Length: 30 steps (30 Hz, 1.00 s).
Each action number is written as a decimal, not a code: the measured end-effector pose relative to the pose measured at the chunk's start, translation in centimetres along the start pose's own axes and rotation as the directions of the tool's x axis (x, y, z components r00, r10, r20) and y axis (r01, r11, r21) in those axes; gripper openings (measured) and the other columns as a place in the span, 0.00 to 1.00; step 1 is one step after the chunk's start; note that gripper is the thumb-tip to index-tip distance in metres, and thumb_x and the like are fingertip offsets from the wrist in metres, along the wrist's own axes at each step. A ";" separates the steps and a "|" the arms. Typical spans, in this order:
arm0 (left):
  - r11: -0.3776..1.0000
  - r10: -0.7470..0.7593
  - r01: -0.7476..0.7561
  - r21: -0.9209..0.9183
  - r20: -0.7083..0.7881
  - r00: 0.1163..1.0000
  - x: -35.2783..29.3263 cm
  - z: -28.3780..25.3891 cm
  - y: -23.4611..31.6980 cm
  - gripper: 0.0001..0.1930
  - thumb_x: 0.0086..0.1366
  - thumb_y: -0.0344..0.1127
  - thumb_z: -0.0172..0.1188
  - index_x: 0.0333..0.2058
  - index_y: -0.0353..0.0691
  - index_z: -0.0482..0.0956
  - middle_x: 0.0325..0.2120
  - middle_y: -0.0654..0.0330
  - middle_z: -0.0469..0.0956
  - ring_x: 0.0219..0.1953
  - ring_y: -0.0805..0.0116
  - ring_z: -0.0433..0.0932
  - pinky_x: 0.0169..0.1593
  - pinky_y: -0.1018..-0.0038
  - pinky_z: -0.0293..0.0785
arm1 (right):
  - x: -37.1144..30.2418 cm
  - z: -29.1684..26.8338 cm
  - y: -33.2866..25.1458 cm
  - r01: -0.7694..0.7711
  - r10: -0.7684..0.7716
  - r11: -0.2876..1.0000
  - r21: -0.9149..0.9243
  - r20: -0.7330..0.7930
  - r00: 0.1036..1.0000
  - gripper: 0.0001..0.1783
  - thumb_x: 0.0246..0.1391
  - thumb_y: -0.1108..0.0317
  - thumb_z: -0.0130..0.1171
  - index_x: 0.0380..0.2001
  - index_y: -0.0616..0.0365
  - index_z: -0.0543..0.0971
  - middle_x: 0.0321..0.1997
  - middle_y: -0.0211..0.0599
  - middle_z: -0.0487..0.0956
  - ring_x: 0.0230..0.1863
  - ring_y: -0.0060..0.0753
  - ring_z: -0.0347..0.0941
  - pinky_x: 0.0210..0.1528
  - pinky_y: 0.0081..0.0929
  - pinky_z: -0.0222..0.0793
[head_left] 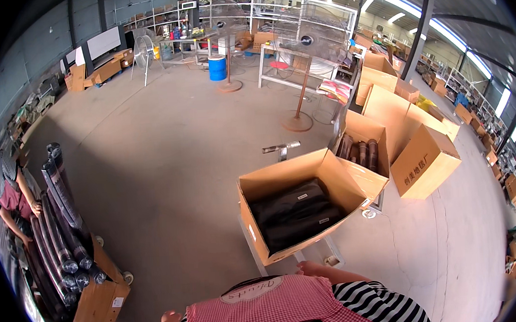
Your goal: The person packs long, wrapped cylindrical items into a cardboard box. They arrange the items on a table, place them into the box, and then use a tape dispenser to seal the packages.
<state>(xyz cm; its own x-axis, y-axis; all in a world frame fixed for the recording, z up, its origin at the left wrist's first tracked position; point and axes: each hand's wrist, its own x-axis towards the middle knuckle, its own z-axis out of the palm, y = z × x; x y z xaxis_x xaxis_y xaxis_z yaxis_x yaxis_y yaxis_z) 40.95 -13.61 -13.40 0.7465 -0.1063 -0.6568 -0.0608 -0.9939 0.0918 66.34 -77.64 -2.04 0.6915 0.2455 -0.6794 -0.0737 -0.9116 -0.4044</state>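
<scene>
Head view, centre: black bundles (292,215) already lie inside the cardboard box (286,176), its top yet unclosed. From here, the box sits just beyond the right hand (305,268), well apart from the left hand (171,318) at lower left; whether either hand is spread or gripping, I can't tell.

Factory workshop: cartons (429,164), pedestal fans (306,40), pillars (421,24).

Wide flr (170,185) betw. wrapped rolls (51,235) & open ctn (286,177), sides walled, top reachable.
</scene>
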 end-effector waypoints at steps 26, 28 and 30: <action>0.276 -0.681 0.344 -0.897 0.070 0.729 -3.7 -2.3 13.7 0.16 0.65 0.40 0.52 0.50 0.48 0.78 0.50 0.55 0.78 0.52 0.63 0.78 0.49 0.65 0.76 | 17.5 -5.7 -6.4 0.522 -0.234 0.768 -0.370 0.596 0.768 0.34 0.55 0.45 0.62 0.58 0.55 0.75 0.55 0.52 0.79 0.57 0.52 0.74 0.58 0.38 0.68; 0.201 -0.745 0.426 -0.882 0.145 0.652 -5.6 1.0 16.5 0.16 0.65 0.40 0.52 0.50 0.48 0.78 0.50 0.55 0.78 0.52 0.63 0.78 0.49 0.65 0.76 | 17.9 -7.4 -9.5 0.517 -0.318 0.763 -0.389 0.471 0.823 0.34 0.55 0.46 0.62 0.58 0.57 0.75 0.55 0.54 0.78 0.57 0.52 0.74 0.58 0.39 0.68; 0.152 -0.761 0.493 -0.856 0.217 0.611 -5.9 3.3 19.6 0.16 0.65 0.40 0.52 0.50 0.48 0.78 0.50 0.55 0.78 0.52 0.63 0.78 0.50 0.65 0.76 | 18.2 -9.8 -10.9 0.502 -0.378 0.778 -0.377 0.356 0.854 0.34 0.55 0.46 0.62 0.58 0.59 0.75 0.55 0.54 0.78 0.58 0.51 0.74 0.59 0.40 0.69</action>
<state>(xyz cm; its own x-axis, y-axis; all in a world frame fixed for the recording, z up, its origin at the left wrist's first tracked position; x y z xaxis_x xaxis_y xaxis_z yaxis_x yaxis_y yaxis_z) 33.20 -32.51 -10.23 0.3589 0.6855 -0.6335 0.9265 -0.1794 0.3308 86.82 -66.45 -3.99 0.3627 0.6721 -0.6455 0.5611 -0.7106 -0.4246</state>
